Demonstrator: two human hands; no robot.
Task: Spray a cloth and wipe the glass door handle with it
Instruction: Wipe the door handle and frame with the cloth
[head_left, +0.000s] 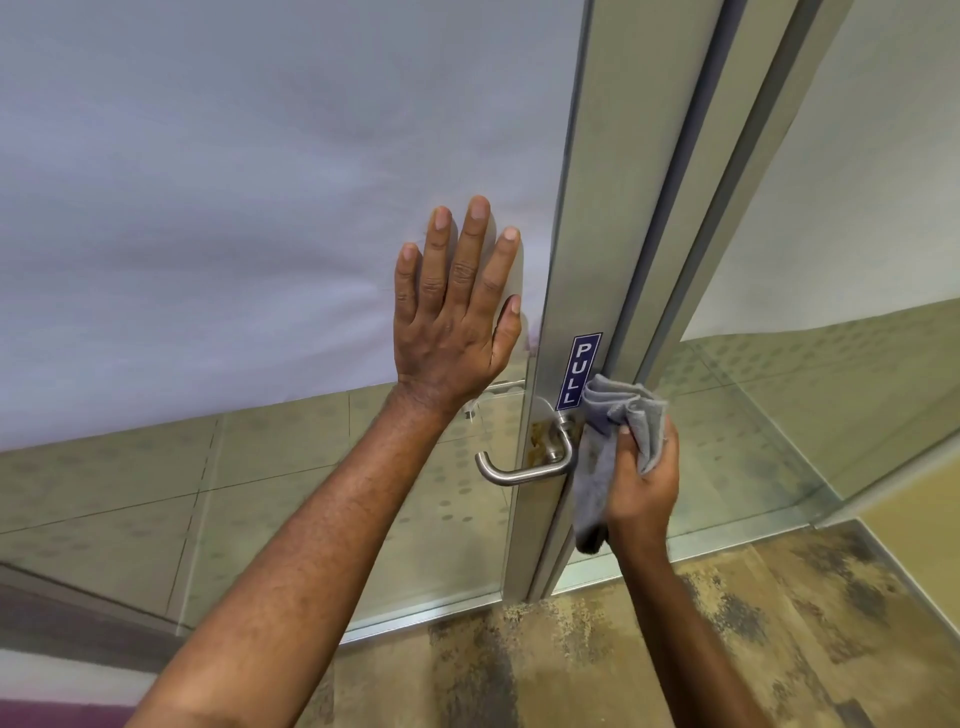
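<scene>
A steel lever door handle (519, 470) juts to the left from the door's metal frame (576, 291), with brownish stains on the frame at its base. My right hand (641, 486) grips a bunched grey cloth (608, 431) just right of the handle's base, against the frame's edge. The cloth hangs down past my palm. My left hand (454, 312) lies flat with straight fingers on the frosted glass panel (234, 208), above and left of the handle. No spray bottle is in view.
A blue PULL sticker (579, 371) sits on the frame above the handle. A second glass panel (857, 208) stands to the right of the door. Mottled brown carpet (701, 639) covers the floor below, and a metal threshold runs along the door's bottom.
</scene>
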